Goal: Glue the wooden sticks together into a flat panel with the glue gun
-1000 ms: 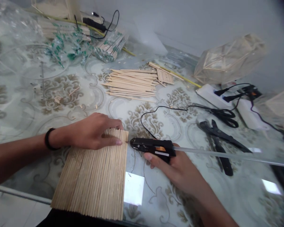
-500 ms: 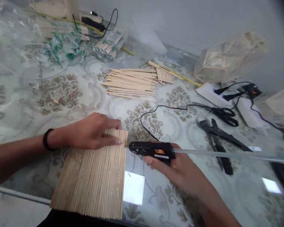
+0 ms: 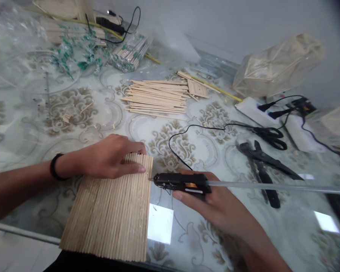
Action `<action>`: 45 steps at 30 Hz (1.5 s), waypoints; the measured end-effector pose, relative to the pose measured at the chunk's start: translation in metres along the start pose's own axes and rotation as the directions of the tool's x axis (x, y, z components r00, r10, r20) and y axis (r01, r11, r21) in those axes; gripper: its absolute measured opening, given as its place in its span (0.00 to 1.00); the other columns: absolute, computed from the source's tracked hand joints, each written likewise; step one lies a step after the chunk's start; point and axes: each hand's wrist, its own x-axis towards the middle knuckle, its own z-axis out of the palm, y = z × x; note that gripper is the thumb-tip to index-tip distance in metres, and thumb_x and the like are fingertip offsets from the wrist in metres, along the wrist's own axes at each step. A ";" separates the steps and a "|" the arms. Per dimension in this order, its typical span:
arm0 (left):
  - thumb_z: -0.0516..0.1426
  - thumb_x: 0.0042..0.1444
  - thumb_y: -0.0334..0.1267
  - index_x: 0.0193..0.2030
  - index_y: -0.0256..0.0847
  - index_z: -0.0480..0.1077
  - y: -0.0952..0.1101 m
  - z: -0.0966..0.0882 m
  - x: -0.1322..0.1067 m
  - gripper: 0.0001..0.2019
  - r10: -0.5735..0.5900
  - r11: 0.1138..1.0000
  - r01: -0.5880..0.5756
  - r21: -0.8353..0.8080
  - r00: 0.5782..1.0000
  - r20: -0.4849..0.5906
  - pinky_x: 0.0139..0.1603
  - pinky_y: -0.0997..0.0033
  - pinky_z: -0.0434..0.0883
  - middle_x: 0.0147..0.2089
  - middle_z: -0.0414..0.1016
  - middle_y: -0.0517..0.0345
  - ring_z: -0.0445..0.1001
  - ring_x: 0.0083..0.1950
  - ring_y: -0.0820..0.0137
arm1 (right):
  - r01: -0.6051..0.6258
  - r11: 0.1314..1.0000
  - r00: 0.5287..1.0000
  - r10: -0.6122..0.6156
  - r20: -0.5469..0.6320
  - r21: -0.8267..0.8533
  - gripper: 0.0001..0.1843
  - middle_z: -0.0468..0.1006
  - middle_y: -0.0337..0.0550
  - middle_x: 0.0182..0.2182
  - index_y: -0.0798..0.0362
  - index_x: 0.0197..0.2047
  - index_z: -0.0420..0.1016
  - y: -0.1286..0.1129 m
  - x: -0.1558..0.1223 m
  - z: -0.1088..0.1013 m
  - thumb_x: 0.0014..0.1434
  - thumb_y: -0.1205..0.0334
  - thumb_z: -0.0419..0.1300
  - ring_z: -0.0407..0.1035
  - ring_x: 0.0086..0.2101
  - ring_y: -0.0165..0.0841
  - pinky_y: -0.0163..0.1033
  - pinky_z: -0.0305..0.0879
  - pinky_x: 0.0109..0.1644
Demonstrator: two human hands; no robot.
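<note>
My left hand (image 3: 113,156) grips the far end of a panel of wooden sticks (image 3: 110,215) laid side by side, thumb on top and fingers partly hidden behind the edge. The panel tilts at the table's front edge. My right hand (image 3: 212,196) is closed around a black glue gun (image 3: 183,182) with an orange part in its side. Its nozzle points left and meets the panel's right edge, just below my left thumb. A long clear glue stick (image 3: 272,186) juts from the back of the gun.
Loose wooden sticks (image 3: 157,97) lie mid-table. To the right are pliers (image 3: 269,162), scissors (image 3: 272,136) and a white power strip (image 3: 256,110) with black cords. Bagged sticks (image 3: 130,53) and a stick-framed lantern-like shape (image 3: 277,68) stand farther back.
The glue gun's nozzle has moved slightly down along the panel's right edge, toward me. My left hand keeps its hold on the panel.
</note>
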 end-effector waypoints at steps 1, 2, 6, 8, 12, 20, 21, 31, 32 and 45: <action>0.53 0.70 0.54 0.49 0.42 0.74 0.000 0.000 0.000 0.18 0.005 1.000 -0.005 -0.002 1.000 -0.003 0.42 0.66 0.65 0.38 0.80 0.56 0.77 0.38 0.64 | 0.002 1.000 1.000 -0.002 -0.003 -0.016 0.17 0.77 0.39 0.26 0.46 0.31 0.77 0.001 -0.001 0.001 0.67 0.46 0.61 0.74 0.26 0.38 0.40 0.71 0.28; 0.53 0.70 0.54 0.49 0.42 0.74 0.000 0.000 0.000 0.18 0.010 1.000 -0.010 -0.003 1.000 -0.006 0.42 0.66 0.65 0.38 0.80 0.56 0.77 0.38 0.64 | 0.000 0.999 1.000 -0.001 -0.013 -0.035 0.18 0.79 0.40 0.27 0.46 0.31 0.78 0.003 -0.002 0.001 0.67 0.44 0.61 0.75 0.27 0.39 0.41 0.73 0.29; 0.53 0.70 0.54 0.48 0.42 0.73 0.001 -0.001 0.001 0.18 0.014 1.000 -0.014 -0.001 1.000 -0.006 0.42 0.67 0.65 0.38 0.80 0.56 0.77 0.38 0.65 | -0.040 0.993 0.991 0.026 -0.132 -0.109 0.19 0.84 0.47 0.40 0.45 0.41 0.83 0.013 -0.010 0.003 0.60 0.38 0.66 0.81 0.39 0.48 0.50 0.81 0.42; 0.53 0.70 0.54 0.48 0.42 0.73 0.001 -0.001 0.001 0.18 0.010 1.000 -0.010 0.001 1.000 -0.004 0.42 0.67 0.64 0.37 0.79 0.57 0.76 0.37 0.65 | -0.055 0.992 0.987 0.037 -0.155 -0.114 0.22 0.85 0.48 0.43 0.44 0.44 0.83 0.017 -0.014 0.004 0.57 0.37 0.68 0.81 0.43 0.50 0.53 0.81 0.47; 0.53 0.70 0.55 0.49 0.43 0.73 0.000 0.000 0.000 0.18 0.009 1.000 -0.009 0.000 1.000 -0.010 0.42 0.67 0.64 0.38 0.79 0.56 0.77 0.38 0.64 | -0.070 0.995 0.985 0.057 -0.163 -0.075 0.21 0.85 0.47 0.41 0.45 0.45 0.82 0.017 -0.014 0.005 0.56 0.38 0.70 0.82 0.38 0.47 0.51 0.82 0.43; 0.51 0.72 0.52 0.48 0.42 0.73 0.000 -0.003 0.000 0.17 0.011 1.000 -0.011 -0.015 1.000 0.027 0.41 0.67 0.63 0.36 0.77 0.58 0.75 0.37 0.66 | -0.063 0.997 0.996 0.065 -0.053 0.045 0.13 0.81 0.38 0.28 0.49 0.36 0.79 0.003 0.002 0.005 0.65 0.49 0.65 0.76 0.29 0.36 0.38 0.71 0.31; 0.51 0.72 0.51 0.48 0.42 0.73 0.000 -0.003 0.000 0.16 0.014 1.000 -0.013 -0.017 0.999 0.030 0.42 0.67 0.63 0.36 0.77 0.58 0.74 0.37 0.66 | -0.060 0.997 0.996 0.063 -0.065 0.048 0.13 0.81 0.38 0.28 0.49 0.36 0.79 0.002 0.003 0.005 0.65 0.49 0.65 0.76 0.29 0.36 0.38 0.71 0.32; 0.52 0.71 0.52 0.50 0.43 0.74 -0.001 -0.001 0.000 0.16 0.037 0.999 -0.037 -0.023 0.999 0.001 0.42 0.67 0.63 0.34 0.76 0.59 0.74 0.36 0.66 | -0.101 0.992 0.988 0.109 -0.110 0.073 0.15 0.78 0.37 0.22 0.49 0.31 0.78 -0.002 0.006 0.007 0.67 0.51 0.61 0.74 0.24 0.35 0.38 0.71 0.30; 0.52 0.71 0.52 0.50 0.43 0.74 0.000 -0.001 0.000 0.16 0.034 0.999 -0.034 -0.023 0.999 0.005 0.42 0.67 0.63 0.34 0.76 0.59 0.74 0.36 0.66 | -0.099 0.992 0.988 0.107 -0.108 0.077 0.15 0.79 0.37 0.22 0.49 0.32 0.79 -0.002 0.006 0.008 0.67 0.51 0.61 0.74 0.25 0.35 0.38 0.71 0.31; 0.51 0.72 0.53 0.49 0.41 0.73 -0.001 -0.001 0.000 0.18 0.015 1.000 -0.015 -0.016 1.000 0.014 0.42 0.66 0.64 0.38 0.79 0.56 0.75 0.38 0.64 | -0.023 0.999 1.000 0.023 0.001 0.045 0.15 0.82 0.40 0.30 0.49 0.36 0.80 0.005 -0.001 0.001 0.67 0.48 0.62 0.77 0.30 0.37 0.39 0.72 0.32</action>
